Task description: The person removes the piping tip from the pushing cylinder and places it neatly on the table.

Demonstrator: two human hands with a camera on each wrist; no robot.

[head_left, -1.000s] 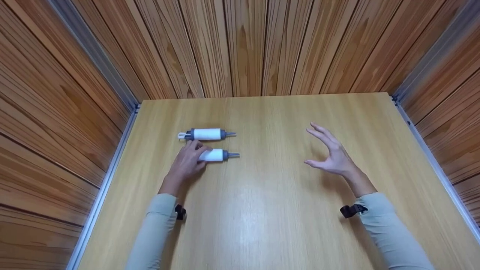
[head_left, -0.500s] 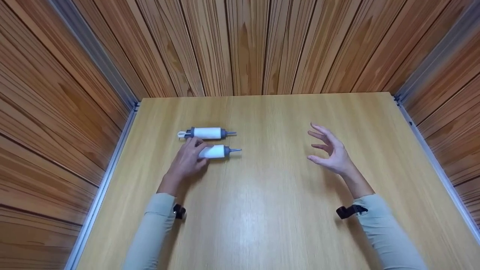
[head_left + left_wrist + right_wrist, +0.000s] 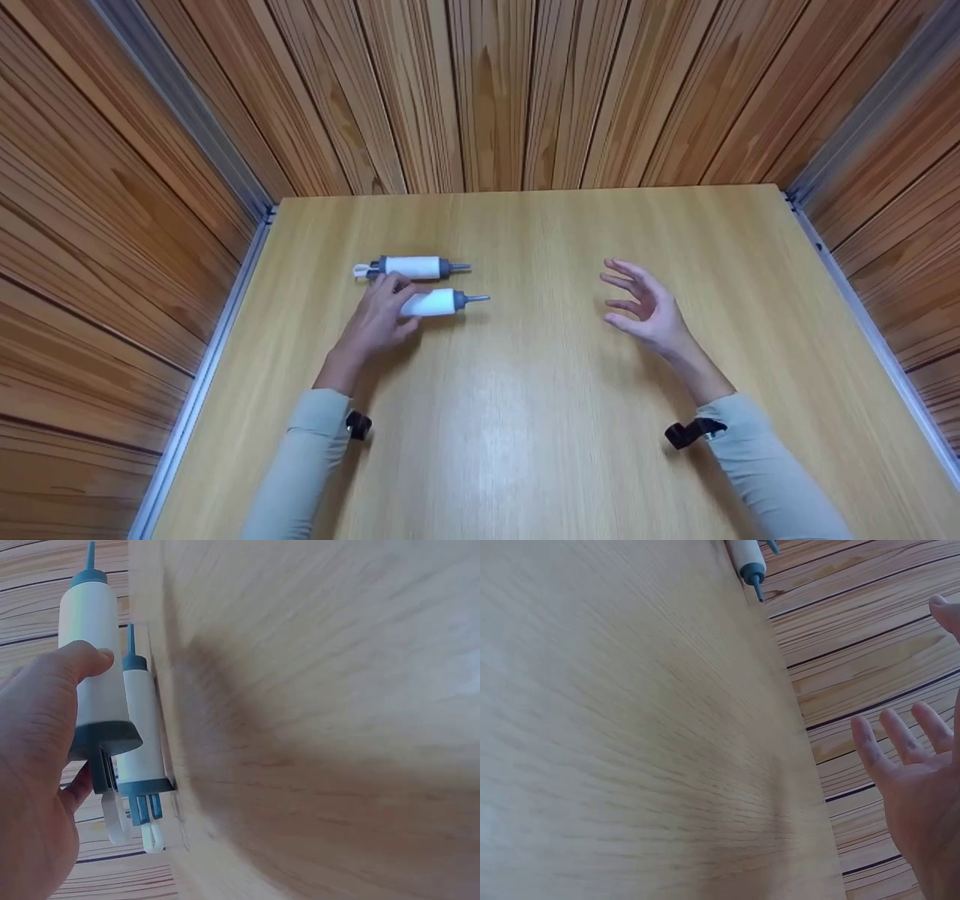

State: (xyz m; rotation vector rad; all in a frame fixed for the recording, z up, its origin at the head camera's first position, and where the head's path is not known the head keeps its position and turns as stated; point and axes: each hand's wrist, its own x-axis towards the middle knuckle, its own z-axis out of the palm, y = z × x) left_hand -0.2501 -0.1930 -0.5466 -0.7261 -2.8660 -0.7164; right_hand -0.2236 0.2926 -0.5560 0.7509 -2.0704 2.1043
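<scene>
My left hand (image 3: 377, 315) grips a large syringe (image 3: 431, 303) with a white barrel, grey-blue ends and a thin nozzle pointing right. In the left wrist view the thumb lies across the white barrel (image 3: 101, 694) and the barrel is off the table. Behind it a second, matching syringe (image 3: 412, 267) lies on the table, with a pale loop handle (image 3: 152, 837) at its left end. The held syringe's rear part is mostly behind the hand in the head view. Away to the right, my right hand (image 3: 651, 315) hovers above the table, fingers spread and loosely bent, holding nothing.
The light wooden table (image 3: 525, 412) spans between plank walls at the back (image 3: 491, 97) and sides. Grey metal rails (image 3: 199, 375) run along its left and right edges. A black wrist camera (image 3: 358, 424) sits at each sleeve cuff.
The left hand has raised its syringe slightly and shifted it a little right and away from me. My right hand has drifted slightly left, its fingers bending a bit more. The second syringe stays put.
</scene>
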